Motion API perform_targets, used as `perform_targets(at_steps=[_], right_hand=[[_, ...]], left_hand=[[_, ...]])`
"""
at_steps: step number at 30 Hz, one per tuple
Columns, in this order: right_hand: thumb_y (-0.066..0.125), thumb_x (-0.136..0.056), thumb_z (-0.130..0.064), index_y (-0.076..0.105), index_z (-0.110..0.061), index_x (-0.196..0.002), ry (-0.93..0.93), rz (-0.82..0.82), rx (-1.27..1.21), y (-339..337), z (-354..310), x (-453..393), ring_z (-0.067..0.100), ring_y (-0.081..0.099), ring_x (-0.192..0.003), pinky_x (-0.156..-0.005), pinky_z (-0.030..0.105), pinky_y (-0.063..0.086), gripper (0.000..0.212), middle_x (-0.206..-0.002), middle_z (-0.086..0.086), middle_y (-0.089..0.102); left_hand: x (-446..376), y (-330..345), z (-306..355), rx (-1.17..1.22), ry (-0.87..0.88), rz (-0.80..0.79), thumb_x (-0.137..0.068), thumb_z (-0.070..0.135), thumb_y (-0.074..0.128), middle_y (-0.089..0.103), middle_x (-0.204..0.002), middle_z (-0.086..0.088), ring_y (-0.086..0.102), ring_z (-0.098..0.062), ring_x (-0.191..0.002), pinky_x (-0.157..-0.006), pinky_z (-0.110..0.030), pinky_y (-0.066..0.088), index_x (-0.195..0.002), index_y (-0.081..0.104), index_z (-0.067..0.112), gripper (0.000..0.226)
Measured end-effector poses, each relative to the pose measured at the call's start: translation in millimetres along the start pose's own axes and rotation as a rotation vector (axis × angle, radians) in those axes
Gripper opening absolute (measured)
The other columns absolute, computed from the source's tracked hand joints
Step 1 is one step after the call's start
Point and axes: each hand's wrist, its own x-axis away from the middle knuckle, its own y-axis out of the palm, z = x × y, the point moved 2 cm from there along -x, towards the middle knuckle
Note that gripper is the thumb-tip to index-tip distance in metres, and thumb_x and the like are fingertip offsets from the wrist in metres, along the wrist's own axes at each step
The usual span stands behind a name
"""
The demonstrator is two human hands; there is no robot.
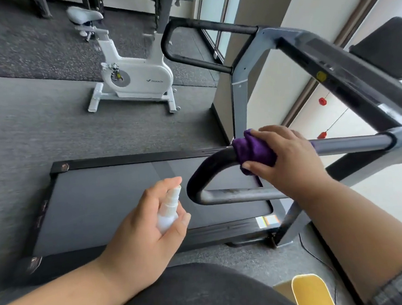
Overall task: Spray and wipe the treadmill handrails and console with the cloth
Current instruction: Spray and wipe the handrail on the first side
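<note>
My right hand (289, 159) grips a purple cloth (255, 151) wrapped around the near treadmill handrail (210, 163), where its black curved end meets the grey bar. My left hand (148, 226) holds a small white spray bottle (168, 210) upright, just left of the handrail's bend, nozzle toward the rail. The far handrail (209, 26) loops black at the top of the view. The console (347, 73) stretches dark and blurred along the right side. The treadmill belt (107, 203) lies below both hands.
A white exercise bike (131, 76) stands on the grey carpet beyond the treadmill. A wall and window run along the right. A yellow slipper (312, 292) shows at the bottom edge beside my dark clothing.
</note>
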Motion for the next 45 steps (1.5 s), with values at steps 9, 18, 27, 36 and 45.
perform_targets(at_steps=[9, 18, 27, 36, 45], right_hand=[[0.057, -0.08, -0.074, 0.066, -0.029, -0.128, -0.095, 0.226, 0.001, 14, -28, -2, 0.024, 0.058, -0.109, -0.095, 0.039, 0.041, 0.067, -0.12, -0.008, 0.066], [0.061, -0.088, -0.059, 0.069, -0.022, -0.125, -0.182, 0.229, -0.108, 5, 31, 0, 0.026, 0.062, -0.103, -0.091, 0.041, 0.046, 0.053, -0.119, -0.003, 0.067], [0.058, -0.092, -0.052, 0.066, -0.028, -0.128, -0.025, 0.197, -0.107, -23, 180, 13, 0.025, 0.059, -0.112, -0.1, 0.044, 0.044, 0.045, -0.124, -0.005, 0.065], [0.058, -0.091, -0.048, 0.072, -0.026, -0.116, 0.002, 0.34, -0.174, -26, 251, 14, 0.022, 0.058, -0.105, -0.099, 0.036, 0.041, 0.036, -0.115, -0.002, 0.068], [0.051, -0.091, -0.056, 0.069, -0.029, -0.113, -0.187, 0.281, -0.123, -7, 150, -1, 0.028, 0.061, -0.096, -0.08, 0.041, 0.047, 0.038, -0.109, -0.005, 0.068]], left_hand=[[-41, 48, 24, -0.026, 0.085, -0.063, -0.087, 0.047, 0.055, 0.064, -0.103, 0.019, 0.065, -0.004, -0.084, -0.071, -0.004, 0.042, -0.13, 0.032, 0.064, 0.052], [-57, 116, 53, -0.111, 0.109, -0.158, -0.087, 0.043, 0.064, 0.065, -0.101, 0.021, 0.064, 0.0, -0.085, -0.074, -0.003, 0.041, -0.13, 0.033, 0.064, 0.056], [-69, 184, 89, -0.138, 0.051, -0.135, -0.084, 0.055, 0.059, 0.066, -0.101, 0.021, 0.064, -0.003, -0.088, -0.077, -0.005, 0.042, -0.121, 0.035, 0.071, 0.047], [-62, 221, 98, -0.186, -0.016, -0.082, -0.087, 0.041, 0.061, 0.064, -0.101, 0.021, 0.063, -0.007, -0.088, -0.075, -0.008, 0.044, -0.126, 0.033, 0.068, 0.055], [-38, 217, 91, -0.209, -0.126, 0.069, -0.087, 0.051, 0.052, 0.063, -0.102, 0.021, 0.064, -0.006, -0.088, -0.075, -0.012, 0.045, -0.129, 0.029, 0.068, 0.05]])
